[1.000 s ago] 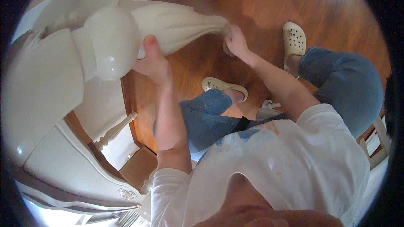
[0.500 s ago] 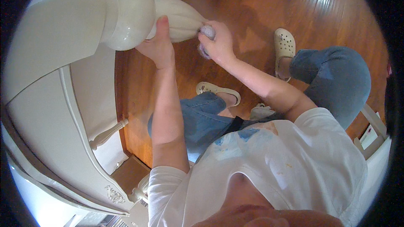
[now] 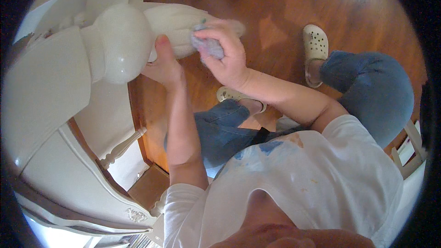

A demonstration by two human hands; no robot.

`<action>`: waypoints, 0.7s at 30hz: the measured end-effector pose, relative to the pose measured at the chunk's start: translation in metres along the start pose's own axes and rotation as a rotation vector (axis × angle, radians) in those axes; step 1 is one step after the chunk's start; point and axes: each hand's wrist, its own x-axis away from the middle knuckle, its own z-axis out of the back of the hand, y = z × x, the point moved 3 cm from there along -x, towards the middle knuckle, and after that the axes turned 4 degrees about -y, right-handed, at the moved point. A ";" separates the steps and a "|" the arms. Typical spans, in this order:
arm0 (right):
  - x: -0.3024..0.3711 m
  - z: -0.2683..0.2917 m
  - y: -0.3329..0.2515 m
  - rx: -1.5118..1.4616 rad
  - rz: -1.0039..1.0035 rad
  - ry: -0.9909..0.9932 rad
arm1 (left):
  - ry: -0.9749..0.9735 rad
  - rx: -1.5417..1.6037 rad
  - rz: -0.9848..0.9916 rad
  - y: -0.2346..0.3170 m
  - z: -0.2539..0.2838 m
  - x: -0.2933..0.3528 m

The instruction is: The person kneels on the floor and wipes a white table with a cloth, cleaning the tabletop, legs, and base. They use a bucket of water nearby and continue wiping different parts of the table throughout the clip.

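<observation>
A cream-coloured turned leg (image 3: 167,18) of a piece of furniture reaches across the upper left, with a fluted bulb beside a large glossy ball (image 3: 124,43). My left hand (image 3: 166,68) grips the leg close to the ball, thumb up along the near side. Its other fingers pass out of sight behind the leg. My right hand (image 3: 233,53) is closed around a crumpled grey-lilac cloth (image 3: 209,47), held against the fluted bulb toward its far end. Motion slightly blurs this hand and the leg's tip.
The cream furniture body (image 3: 59,156), with curved edges and a carved ornament, fills the left side. A slim turned spindle (image 3: 121,149) and a brown box (image 3: 149,184) lie beyond it. My feet in cream clogs (image 3: 315,43) rest on the brown wooden floor (image 3: 271,0).
My right hand with the cloth has shifted left along the fluted bulb. The ball, the leg and my left hand appear lower and further left in the picture.
</observation>
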 end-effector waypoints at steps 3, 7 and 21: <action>0.019 0.006 0.046 0.064 -0.074 0.014 | -0.006 0.059 0.113 -0.002 0.001 0.002; 0.050 0.018 0.113 0.207 -0.227 -0.070 | 0.013 0.083 0.133 -0.005 0.003 0.004; 0.083 0.066 0.203 0.375 -0.668 -0.286 | -0.049 0.046 -0.014 -0.009 0.007 0.000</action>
